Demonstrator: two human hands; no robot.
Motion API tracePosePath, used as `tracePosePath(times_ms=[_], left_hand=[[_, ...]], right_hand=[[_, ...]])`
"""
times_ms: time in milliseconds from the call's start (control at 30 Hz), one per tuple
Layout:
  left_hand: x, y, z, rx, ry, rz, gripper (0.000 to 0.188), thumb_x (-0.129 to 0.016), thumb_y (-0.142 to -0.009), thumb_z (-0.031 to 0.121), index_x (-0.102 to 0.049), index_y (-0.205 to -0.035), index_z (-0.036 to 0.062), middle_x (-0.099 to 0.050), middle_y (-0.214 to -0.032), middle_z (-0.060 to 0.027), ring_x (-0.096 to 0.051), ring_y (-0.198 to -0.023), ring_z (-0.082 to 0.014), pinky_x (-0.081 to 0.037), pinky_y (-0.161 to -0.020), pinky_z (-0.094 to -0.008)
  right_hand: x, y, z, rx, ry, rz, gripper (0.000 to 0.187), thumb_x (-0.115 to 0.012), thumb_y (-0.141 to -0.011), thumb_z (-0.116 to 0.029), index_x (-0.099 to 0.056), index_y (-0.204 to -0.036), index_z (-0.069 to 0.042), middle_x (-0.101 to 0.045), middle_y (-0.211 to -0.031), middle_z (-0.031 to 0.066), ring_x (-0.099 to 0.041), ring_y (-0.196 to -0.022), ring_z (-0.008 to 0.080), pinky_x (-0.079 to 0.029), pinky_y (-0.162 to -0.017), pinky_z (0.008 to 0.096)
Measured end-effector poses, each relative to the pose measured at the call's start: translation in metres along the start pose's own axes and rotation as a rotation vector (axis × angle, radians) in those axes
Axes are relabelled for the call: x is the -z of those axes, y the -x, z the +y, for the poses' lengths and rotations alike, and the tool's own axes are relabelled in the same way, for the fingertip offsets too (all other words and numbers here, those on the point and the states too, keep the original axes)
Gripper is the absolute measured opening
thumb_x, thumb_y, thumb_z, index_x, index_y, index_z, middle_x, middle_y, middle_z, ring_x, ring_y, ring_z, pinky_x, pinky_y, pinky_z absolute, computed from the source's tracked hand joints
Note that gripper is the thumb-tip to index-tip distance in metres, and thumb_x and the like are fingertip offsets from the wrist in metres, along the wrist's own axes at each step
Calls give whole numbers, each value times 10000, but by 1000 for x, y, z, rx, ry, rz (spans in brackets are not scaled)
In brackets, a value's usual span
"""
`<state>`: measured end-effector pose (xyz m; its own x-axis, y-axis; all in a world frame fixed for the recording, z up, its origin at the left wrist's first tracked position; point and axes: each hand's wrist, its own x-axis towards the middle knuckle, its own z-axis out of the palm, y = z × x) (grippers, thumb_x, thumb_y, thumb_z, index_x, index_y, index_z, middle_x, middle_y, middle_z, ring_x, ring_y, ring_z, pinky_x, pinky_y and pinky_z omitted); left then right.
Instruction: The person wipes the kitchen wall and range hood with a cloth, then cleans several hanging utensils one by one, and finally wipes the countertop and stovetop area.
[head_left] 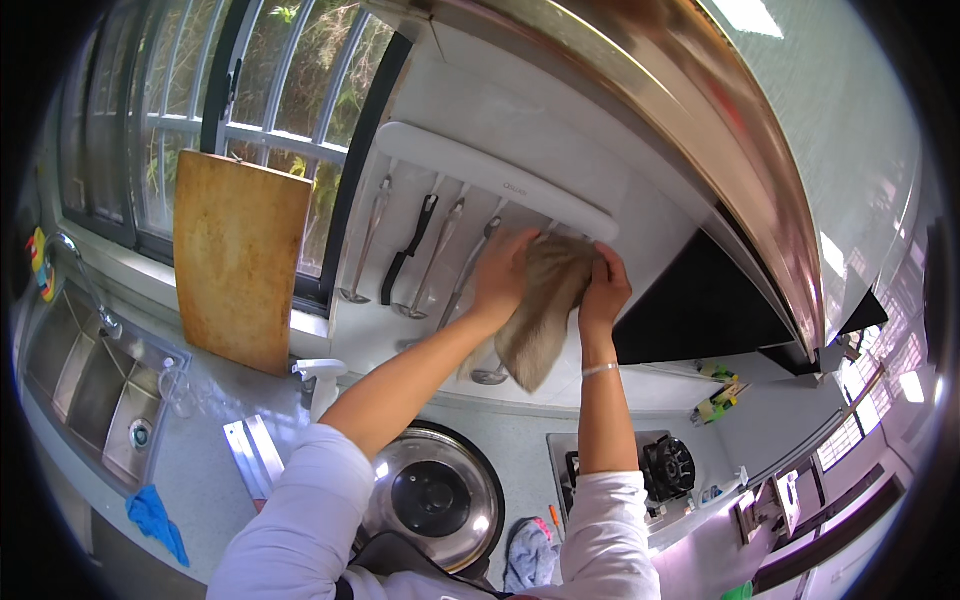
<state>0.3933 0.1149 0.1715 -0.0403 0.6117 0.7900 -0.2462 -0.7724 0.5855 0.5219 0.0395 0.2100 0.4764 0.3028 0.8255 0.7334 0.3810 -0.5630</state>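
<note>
A brownish-grey cloth (543, 325) hangs from my two raised hands in front of a white wall rack (490, 175). My left hand (500, 280) is closed on its upper left side, close to the rack's hooks. At the upper right corner, my right hand (605, 290) pinches the cloth. Several utensils hang from the rack to the left, among them a metal ladle (370, 238), a black-handled tool (406, 255) and another long ladle (436, 258). Behind the cloth, most of one more utensil is hidden; its rounded metal end (490, 376) shows below.
A wooden cutting board (240, 265) leans by the barred window, beside the sink (70, 370). On the counter are a white spray bottle (322, 385), a lidded pan (430, 495), a crumpled cloth (530, 555) and a gas stove (668, 467). The range hood (740, 150) juts out at upper right.
</note>
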Motion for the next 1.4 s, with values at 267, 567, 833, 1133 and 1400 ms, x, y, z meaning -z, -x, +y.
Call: tracePosePath(times_ms=[267,567,833,1133,1400], left_hand=[[-22,0,-31,-34,-408,-323,277,-453,-856,88,-558,-1112,83,-557,-956,-167,-581,-854,-353,-466,-717,-446],[-22,25,-26,206,-163,-377,255,-446,-855,97,-589,-1059,48,-603,-894,-182,-583,-828,-368,-448,-692,-451],[-2,62,-24,223,176,-52,249,-537,-855,87,-625,-1086,63,-605,-839,-138,-584,-762,-266,-450,-692,-327],[7,-14,32,-178,41,-172,212,-558,-837,51,-662,-1020,73,-589,-820,-89,-569,-732,-218,-445,-667,-302],[20,57,-36,189,-77,-267,239,-553,-810,82,-637,-1032,60,-595,-914,-140,-574,-857,-344,-459,-759,-388]], right_hand=[[-18,24,62,329,615,-310,226,-495,-804,-9,-596,-1005,-36,-620,-913,203,-614,-833,336,-485,-733,375],[-21,24,60,-216,13,-167,174,-529,-830,-20,-639,-964,-22,-650,-853,54,-591,-776,126,-457,-709,243],[-13,33,13,448,233,-154,164,-508,-820,27,-639,-908,-15,-646,-844,50,-579,-786,115,-465,-704,250],[4,8,26,-169,-679,219,168,-509,-847,33,-609,-980,11,-618,-970,73,-557,-871,126,-447,-779,246],[14,59,57,-589,-425,-115,300,-466,-829,55,-558,-1113,22,-605,-1003,93,-568,-850,169,-460,-764,267]])
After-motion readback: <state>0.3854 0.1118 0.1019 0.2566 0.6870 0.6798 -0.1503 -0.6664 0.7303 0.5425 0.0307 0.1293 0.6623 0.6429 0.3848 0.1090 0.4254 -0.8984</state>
